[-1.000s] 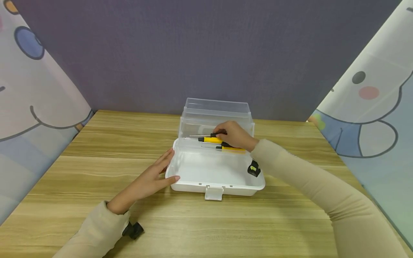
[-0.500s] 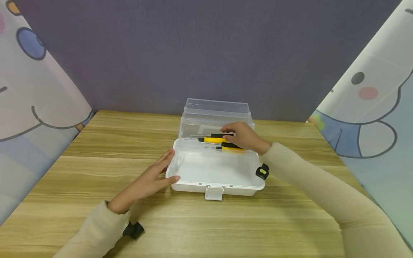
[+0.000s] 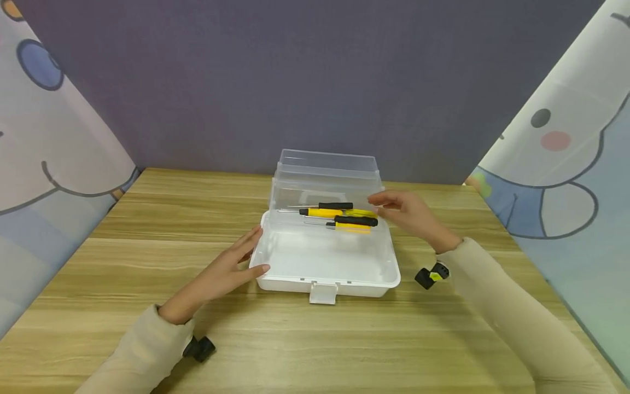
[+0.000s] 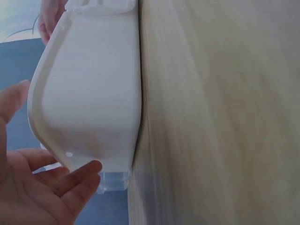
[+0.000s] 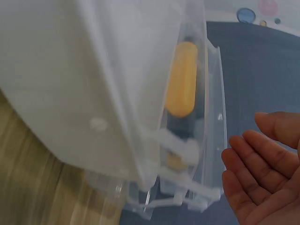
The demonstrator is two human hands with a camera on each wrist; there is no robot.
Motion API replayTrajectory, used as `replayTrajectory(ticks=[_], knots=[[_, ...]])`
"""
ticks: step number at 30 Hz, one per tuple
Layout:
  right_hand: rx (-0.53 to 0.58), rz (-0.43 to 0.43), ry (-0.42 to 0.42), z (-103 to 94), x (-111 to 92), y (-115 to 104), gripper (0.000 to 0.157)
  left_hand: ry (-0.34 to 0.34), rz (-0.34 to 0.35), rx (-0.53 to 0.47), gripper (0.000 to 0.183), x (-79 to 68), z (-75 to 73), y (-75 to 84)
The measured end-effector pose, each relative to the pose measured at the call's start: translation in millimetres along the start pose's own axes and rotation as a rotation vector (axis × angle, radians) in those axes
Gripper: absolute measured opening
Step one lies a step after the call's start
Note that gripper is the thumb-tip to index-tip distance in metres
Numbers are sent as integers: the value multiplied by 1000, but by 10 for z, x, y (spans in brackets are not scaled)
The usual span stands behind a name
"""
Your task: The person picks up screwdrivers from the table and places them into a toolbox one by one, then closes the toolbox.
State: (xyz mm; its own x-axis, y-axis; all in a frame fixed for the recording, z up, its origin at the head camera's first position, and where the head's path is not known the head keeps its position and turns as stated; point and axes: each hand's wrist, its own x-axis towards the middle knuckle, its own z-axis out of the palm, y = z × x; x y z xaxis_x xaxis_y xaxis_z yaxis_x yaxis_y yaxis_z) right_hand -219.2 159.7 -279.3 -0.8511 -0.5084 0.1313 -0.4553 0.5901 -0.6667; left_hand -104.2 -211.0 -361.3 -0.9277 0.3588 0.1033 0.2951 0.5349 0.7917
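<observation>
A white plastic toolbox [image 3: 325, 287] stands on the wooden table with its clear tiered lid [image 3: 325, 174] raised at the back. Several screwdrivers lie in the clear tray section: a black-handled one [image 3: 336, 206], a yellow-handled one [image 3: 325, 213], a longer black-handled one [image 3: 356, 221], and another yellow handle [image 3: 353, 228] at the front. My left hand [image 3: 219, 276] rests on the box's left end with fingers extended, the thumb at the front corner. My right hand [image 3: 410, 214] hovers at the tray's right end, holding nothing. In the right wrist view a yellow handle [image 5: 182, 79] shows through the clear wall.
The toolbox latch [image 3: 323, 293] hangs down at the front. A dark fabric panel [image 3: 315, 82] rises behind the wooden table [image 3: 275, 350]. Cartoon-print cloths flank the table on both sides. Black wrist cameras sit on both sleeves.
My right hand has let go of the rear black-handled screwdriver, leaving it in the tray, and moved right to the tray's end. The left hand has stayed on the box.
</observation>
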Motion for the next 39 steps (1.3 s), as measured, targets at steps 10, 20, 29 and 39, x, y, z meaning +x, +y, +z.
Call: replayTrajectory(ticks=[10, 20, 29, 39], knots=[[222, 70, 156, 24, -304, 329, 38, 25, -15, -76, 72, 71, -129, -46], [468, 102, 107, 219, -335, 637, 53, -109, -146, -235, 78, 288, -363, -222], [601, 161, -138, 349, -300, 861, 69, -184, -199, -393, 71, 443, -380, -368], [861, 116, -220, 399, -341, 922, 71, -213, -147, -480, 71, 567, -290, -384]])
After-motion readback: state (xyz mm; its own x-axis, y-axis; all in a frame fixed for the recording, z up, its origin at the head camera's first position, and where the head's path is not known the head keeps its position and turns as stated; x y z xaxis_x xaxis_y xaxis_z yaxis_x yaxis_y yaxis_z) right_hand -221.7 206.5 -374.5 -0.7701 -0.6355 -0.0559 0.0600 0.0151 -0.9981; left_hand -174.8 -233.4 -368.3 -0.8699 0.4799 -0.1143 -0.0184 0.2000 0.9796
